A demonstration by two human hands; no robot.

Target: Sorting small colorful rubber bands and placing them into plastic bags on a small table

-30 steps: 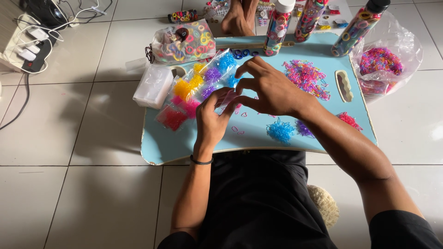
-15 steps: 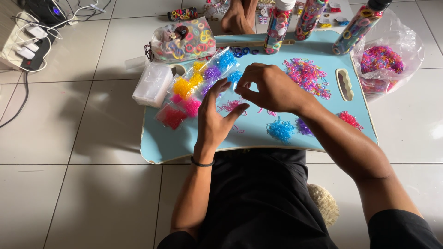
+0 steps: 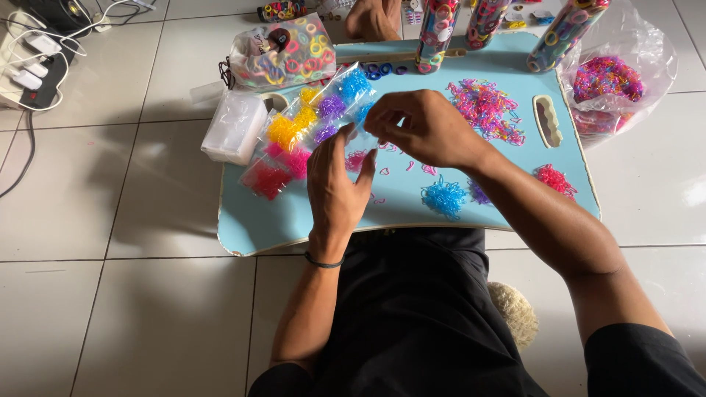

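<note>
Centrally, left hand point(image 3: 337, 187) fingers spread, right hand point(image 3: 423, 129) pinching at sectioned bag point(image 3: 309, 132) of sorted coloured bands

Clear compartmented bag point(image 3: 312, 131) of sorted coloured rubber bands, lying diagonal on table's left; loose pink bands point(image 3: 356, 159) beside.

The right hand point(image 3: 426, 129) has lifted off the left hand point(image 3: 337, 184) and drawn back toward the packet of sorted bands point(image 3: 309, 132); the left fingers have spread open
</note>
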